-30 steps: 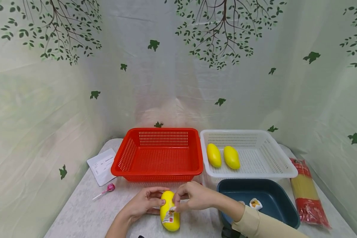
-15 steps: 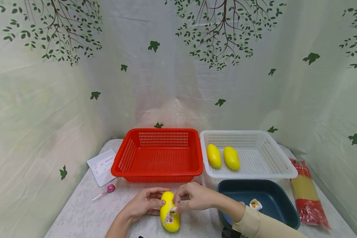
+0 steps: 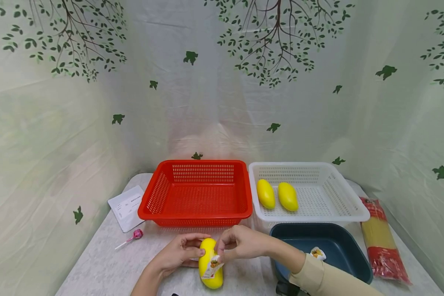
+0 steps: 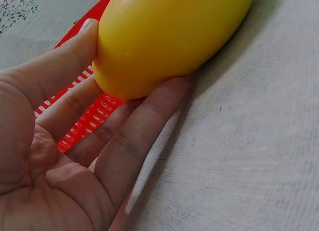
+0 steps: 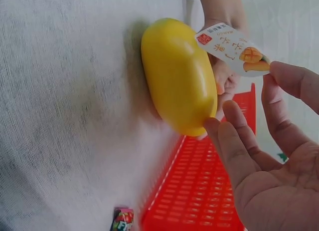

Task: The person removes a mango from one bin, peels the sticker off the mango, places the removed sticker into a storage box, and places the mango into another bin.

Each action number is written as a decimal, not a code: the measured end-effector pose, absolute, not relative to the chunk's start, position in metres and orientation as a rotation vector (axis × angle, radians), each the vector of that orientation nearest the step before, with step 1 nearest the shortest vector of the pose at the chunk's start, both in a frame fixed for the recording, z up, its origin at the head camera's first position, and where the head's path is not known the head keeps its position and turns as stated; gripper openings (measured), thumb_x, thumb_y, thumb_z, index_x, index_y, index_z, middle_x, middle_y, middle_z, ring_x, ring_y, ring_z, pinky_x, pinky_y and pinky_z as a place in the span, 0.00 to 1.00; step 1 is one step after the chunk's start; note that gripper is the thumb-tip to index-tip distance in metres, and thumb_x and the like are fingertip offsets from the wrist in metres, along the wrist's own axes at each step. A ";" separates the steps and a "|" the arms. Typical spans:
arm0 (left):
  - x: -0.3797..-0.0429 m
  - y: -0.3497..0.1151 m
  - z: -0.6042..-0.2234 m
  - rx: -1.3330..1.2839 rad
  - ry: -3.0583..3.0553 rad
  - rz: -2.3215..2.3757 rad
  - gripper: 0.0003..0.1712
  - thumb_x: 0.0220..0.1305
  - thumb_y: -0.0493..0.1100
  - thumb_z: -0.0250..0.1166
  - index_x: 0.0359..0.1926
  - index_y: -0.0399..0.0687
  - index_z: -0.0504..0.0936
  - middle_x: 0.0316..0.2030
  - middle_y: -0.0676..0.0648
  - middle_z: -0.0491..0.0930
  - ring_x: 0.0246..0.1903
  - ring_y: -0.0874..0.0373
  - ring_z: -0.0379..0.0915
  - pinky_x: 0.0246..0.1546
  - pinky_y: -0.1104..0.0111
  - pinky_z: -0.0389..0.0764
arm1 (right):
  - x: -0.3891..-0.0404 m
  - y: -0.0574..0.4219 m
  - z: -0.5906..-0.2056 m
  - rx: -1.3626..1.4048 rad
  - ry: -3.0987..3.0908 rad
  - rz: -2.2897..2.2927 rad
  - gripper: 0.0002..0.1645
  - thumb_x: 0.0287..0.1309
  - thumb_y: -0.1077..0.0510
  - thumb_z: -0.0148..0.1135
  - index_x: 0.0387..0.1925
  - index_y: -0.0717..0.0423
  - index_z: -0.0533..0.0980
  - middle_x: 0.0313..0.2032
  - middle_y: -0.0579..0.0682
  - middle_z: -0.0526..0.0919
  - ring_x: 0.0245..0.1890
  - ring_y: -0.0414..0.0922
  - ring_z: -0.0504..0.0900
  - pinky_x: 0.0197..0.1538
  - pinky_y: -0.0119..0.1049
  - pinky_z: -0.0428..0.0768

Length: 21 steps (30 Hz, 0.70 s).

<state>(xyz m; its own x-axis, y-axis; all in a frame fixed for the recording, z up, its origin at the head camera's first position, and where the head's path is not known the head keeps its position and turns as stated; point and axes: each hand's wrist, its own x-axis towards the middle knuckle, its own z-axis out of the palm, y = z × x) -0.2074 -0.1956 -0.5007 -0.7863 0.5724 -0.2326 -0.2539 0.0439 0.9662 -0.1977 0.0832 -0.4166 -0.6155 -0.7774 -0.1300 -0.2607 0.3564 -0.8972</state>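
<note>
A yellow mango (image 3: 213, 283) lies on the table in front of the red basket. My left hand (image 3: 177, 253) holds it from the left side, thumb on top and fingers around its end in the left wrist view. My right hand (image 3: 244, 242) pinches a white sticker (image 5: 232, 50) with a mango picture between thumb and index finger. Most of the sticker stands off the skin; its far end is close to the mango, and I cannot tell if it still sticks. Other right fingertips touch the mango's end in the right wrist view.
Behind are a red basket (image 3: 196, 197) and a white basket (image 3: 318, 197) with two mangoes (image 3: 288, 196). At right, a dark blue tray (image 3: 336, 238) holds a crumpled sticker (image 3: 318, 253), beside a noodle packet (image 3: 385, 242). A lollipop (image 3: 137, 234) and white card (image 3: 127, 207) lie left.
The sticker has lifted further off the mango, its loose part drawn up and to the right by my right hand. My left hand and the mango stay nearly still.
</note>
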 end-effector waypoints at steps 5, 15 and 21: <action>-0.207 -0.196 -0.500 0.321 1.738 1.804 0.30 0.72 0.38 0.71 0.72 0.39 0.78 0.52 0.44 0.83 0.50 0.51 0.83 0.50 0.55 0.92 | -0.200 0.084 -0.416 -0.899 2.041 -1.238 0.06 0.68 0.58 0.72 0.39 0.58 0.85 0.40 0.42 0.88 0.39 0.30 0.80 0.54 0.22 0.82; -0.207 -0.194 -0.500 0.340 1.738 1.810 0.30 0.72 0.38 0.71 0.72 0.38 0.77 0.51 0.44 0.83 0.50 0.52 0.82 0.49 0.56 0.92 | -0.201 0.087 -0.418 -0.863 1.997 -1.259 0.07 0.69 0.58 0.70 0.39 0.60 0.85 0.38 0.40 0.88 0.39 0.31 0.80 0.50 0.23 0.82; -0.207 -0.194 -0.500 0.345 1.745 1.804 0.31 0.71 0.38 0.71 0.72 0.38 0.77 0.52 0.45 0.84 0.50 0.52 0.83 0.50 0.56 0.92 | -0.201 0.088 -0.415 -0.841 1.977 -1.269 0.10 0.70 0.57 0.69 0.42 0.62 0.85 0.38 0.40 0.87 0.38 0.32 0.81 0.49 0.23 0.82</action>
<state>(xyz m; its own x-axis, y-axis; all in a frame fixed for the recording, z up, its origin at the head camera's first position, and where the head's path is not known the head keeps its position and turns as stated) -0.2072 -0.1942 -0.4996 -0.7868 0.5778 -0.2169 -0.2358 0.0432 0.9708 -0.2005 0.0878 -0.4149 -0.5938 -0.7866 -0.1692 -0.1738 0.3307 -0.9276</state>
